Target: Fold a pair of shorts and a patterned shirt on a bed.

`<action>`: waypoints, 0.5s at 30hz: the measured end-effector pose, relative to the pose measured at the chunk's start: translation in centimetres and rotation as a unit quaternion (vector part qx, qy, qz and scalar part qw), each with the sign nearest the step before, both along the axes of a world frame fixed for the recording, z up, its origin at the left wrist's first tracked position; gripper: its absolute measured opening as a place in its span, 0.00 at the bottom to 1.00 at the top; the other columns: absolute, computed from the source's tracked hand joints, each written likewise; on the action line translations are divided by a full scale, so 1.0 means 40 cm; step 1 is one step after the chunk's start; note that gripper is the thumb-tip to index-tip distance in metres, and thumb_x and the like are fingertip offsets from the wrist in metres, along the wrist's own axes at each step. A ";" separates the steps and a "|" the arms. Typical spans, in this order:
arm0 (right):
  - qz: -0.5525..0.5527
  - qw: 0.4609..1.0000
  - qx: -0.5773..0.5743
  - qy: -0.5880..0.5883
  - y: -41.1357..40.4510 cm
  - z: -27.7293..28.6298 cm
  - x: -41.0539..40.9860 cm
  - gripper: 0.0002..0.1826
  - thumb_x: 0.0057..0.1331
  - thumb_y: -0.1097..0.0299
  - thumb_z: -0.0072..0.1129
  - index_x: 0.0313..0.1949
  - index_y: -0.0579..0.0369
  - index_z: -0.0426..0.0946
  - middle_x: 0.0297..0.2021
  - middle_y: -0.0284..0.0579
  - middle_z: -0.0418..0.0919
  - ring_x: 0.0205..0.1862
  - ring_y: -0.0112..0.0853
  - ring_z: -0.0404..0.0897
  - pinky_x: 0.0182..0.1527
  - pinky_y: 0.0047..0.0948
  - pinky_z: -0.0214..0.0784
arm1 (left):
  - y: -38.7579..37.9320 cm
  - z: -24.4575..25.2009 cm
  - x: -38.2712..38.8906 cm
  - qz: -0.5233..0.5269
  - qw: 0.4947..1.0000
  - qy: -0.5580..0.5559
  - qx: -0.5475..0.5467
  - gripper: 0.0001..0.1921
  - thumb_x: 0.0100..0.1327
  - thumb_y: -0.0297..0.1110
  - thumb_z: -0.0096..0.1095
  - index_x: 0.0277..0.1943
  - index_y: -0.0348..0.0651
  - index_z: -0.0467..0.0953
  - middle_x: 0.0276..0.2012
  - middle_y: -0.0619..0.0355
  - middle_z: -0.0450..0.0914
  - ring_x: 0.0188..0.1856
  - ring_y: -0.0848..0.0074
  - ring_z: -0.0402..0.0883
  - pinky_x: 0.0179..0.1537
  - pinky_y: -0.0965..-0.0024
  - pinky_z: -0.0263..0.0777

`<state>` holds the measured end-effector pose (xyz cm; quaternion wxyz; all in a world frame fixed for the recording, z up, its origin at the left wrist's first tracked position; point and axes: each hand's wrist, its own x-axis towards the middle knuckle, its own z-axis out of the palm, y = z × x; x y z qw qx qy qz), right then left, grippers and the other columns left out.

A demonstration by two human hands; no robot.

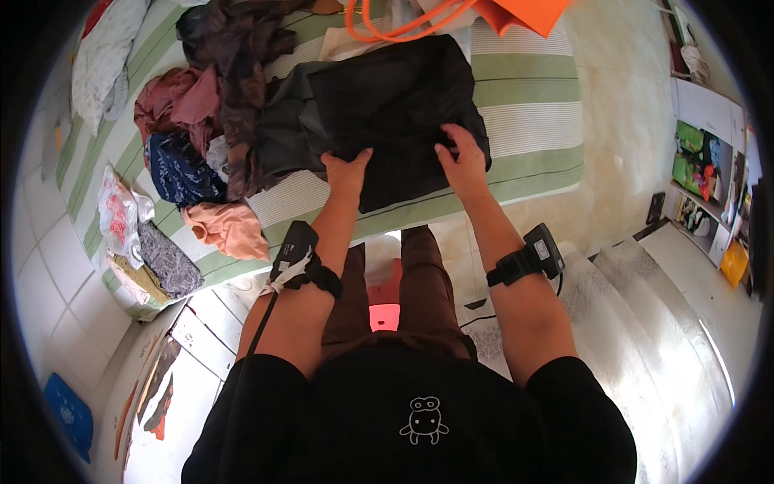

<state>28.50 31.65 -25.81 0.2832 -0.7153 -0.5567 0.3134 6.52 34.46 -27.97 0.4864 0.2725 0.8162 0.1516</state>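
Note:
A black cloth garment (pixel 399 103) lies folded on a bed with a green and white striped sheet (pixel 526 121). My left hand (pixel 347 172) rests at the garment's near left part, thumb and a finger spread. On its right part is my right hand (pixel 462 154), fingers bent and apart, touching or just above the fabric. A dark grey part of cloth (pixel 290 127) reaches out to the left from under the black fabric; whether it is the same garment I cannot tell.
Left of it lie a brown patterned garment (pixel 242 91), a mauve cloth (pixel 181 103), a navy patterned cloth (pixel 181 172), a peach cloth (pixel 230 230) and a plastic bag (pixel 119 212). An orange bag (pixel 520 15) stands at the far edge. Shelves (pixel 701 181) are at right.

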 end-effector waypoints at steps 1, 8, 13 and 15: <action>-0.032 0.996 0.047 -0.071 0.004 0.009 0.006 0.28 0.51 0.66 0.62 0.52 0.57 0.66 0.46 0.53 0.70 0.51 0.47 0.67 0.52 0.41 0.61 | -0.007 -0.022 -0.017 0.016 0.999 -0.027 0.019 0.48 0.41 0.44 0.73 0.59 0.25 0.52 0.55 0.40 0.65 0.56 0.59 0.67 0.56 0.67 0.61; -0.186 0.967 -0.147 0.091 -0.031 -0.036 0.088 0.41 0.44 0.52 0.69 0.52 0.65 0.63 0.43 0.57 0.73 0.47 0.44 0.73 0.49 0.36 0.64 | -0.012 0.011 0.012 0.056 0.997 -0.050 0.003 0.48 0.42 0.44 0.73 0.60 0.26 0.53 0.56 0.42 0.65 0.56 0.60 0.67 0.55 0.66 0.62; -0.212 0.947 -0.219 0.104 0.027 -0.076 0.098 0.38 0.44 0.53 0.69 0.49 0.66 0.67 0.41 0.57 0.75 0.44 0.44 0.76 0.47 0.34 0.66 | -0.014 -0.009 0.000 0.065 0.982 -0.166 0.063 0.36 0.47 0.37 0.70 0.56 0.29 0.62 0.52 0.46 0.71 0.54 0.62 0.70 0.54 0.68 0.63; -0.214 0.929 -0.259 0.152 0.025 -0.088 0.110 0.34 0.45 0.55 0.68 0.47 0.66 0.69 0.39 0.56 0.76 0.44 0.44 0.76 0.47 0.35 0.67 | -0.012 0.003 0.011 0.023 0.988 -0.123 0.086 0.33 0.47 0.35 0.69 0.54 0.29 0.64 0.50 0.46 0.72 0.53 0.61 0.71 0.53 0.67 0.63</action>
